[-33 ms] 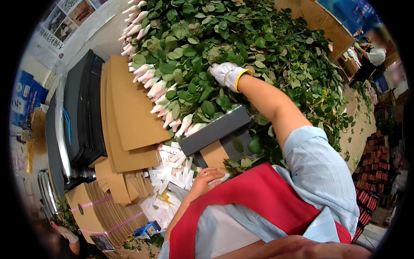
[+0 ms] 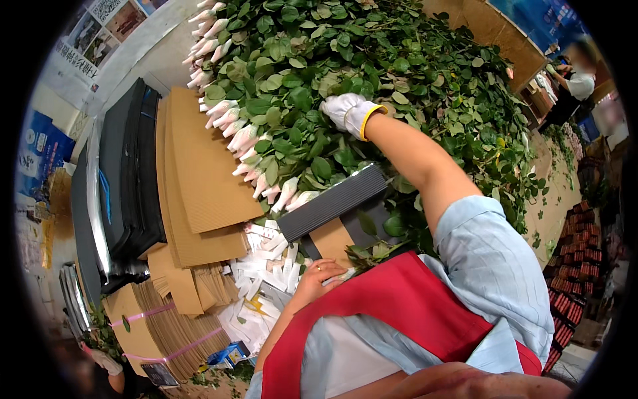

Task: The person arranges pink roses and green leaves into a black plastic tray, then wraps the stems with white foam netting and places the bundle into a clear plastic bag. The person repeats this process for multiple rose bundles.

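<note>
My bare left hand (image 2: 318, 282), with a ring on one finger, is close to my body near the red apron (image 2: 392, 292). Its fingers curl over a rose (image 2: 344, 274) whose head has a whitish cover; leaves stick out to its right. My right hand (image 2: 347, 113), in a white glove with a yellow cuff, reaches forward into a big pile of leafy roses (image 2: 412, 86). Leaves hide its fingertips. White-sleeved rose heads (image 2: 242, 138) line the pile's left edge. Between my hands lies a dark ridged box-like block (image 2: 335, 199), over a brown cardboard strip (image 2: 332, 239).
Cardboard sheets (image 2: 206, 166) and dark panels (image 2: 129, 173) stand to the left. Loose white sleeves (image 2: 266, 256) lie before them, above a strapped cardboard stack (image 2: 166, 326). A person (image 2: 578, 83) works at the far right, beyond reddish stacked bundles (image 2: 571, 266).
</note>
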A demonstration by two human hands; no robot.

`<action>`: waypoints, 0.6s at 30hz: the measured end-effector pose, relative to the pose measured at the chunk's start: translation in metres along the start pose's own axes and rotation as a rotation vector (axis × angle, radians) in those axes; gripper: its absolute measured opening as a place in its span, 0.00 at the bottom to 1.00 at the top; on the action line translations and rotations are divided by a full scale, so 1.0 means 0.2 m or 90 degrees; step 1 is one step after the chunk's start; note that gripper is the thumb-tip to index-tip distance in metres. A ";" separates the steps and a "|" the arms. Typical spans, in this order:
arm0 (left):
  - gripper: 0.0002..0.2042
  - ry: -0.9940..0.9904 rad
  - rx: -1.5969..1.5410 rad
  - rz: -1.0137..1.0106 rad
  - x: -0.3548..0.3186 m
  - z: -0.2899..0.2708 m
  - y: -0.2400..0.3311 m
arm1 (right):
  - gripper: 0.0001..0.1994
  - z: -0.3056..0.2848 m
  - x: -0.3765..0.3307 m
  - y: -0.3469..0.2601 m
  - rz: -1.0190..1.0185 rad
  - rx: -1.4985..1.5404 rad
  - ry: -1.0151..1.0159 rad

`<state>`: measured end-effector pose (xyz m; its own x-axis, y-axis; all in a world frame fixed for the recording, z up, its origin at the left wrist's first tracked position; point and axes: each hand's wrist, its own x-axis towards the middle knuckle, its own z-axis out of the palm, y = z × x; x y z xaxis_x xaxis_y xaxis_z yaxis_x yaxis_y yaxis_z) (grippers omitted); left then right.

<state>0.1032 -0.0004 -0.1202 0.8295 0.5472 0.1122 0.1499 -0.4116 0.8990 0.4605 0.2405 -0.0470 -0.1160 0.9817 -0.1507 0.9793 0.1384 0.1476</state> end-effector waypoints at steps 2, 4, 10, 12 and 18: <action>0.16 0.022 0.005 -0.024 -0.06 0.01 -0.01 | 0.12 -0.26 -0.10 -0.15 0.014 -0.008 -0.034; 0.16 0.023 0.013 -0.038 -0.05 -0.01 0.03 | 0.14 -0.44 -0.22 -0.13 -0.019 -0.011 0.021; 0.16 0.017 0.026 -0.034 -0.07 -0.01 0.01 | 0.06 -0.57 -0.39 -0.11 0.015 -0.025 0.375; 0.16 0.019 0.032 -0.031 -0.07 -0.02 0.01 | 0.06 -0.61 -0.40 -0.15 0.053 0.002 0.453; 0.16 0.011 0.050 -0.046 -0.06 -0.03 0.03 | 0.13 -0.16 -0.15 -0.20 0.222 0.161 0.368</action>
<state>0.0915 -0.0055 -0.1136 0.8057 0.5897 0.0554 0.2516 -0.4254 0.8693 0.4202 0.2091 -0.0163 0.2104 0.8848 0.4158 0.9755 -0.1621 -0.1488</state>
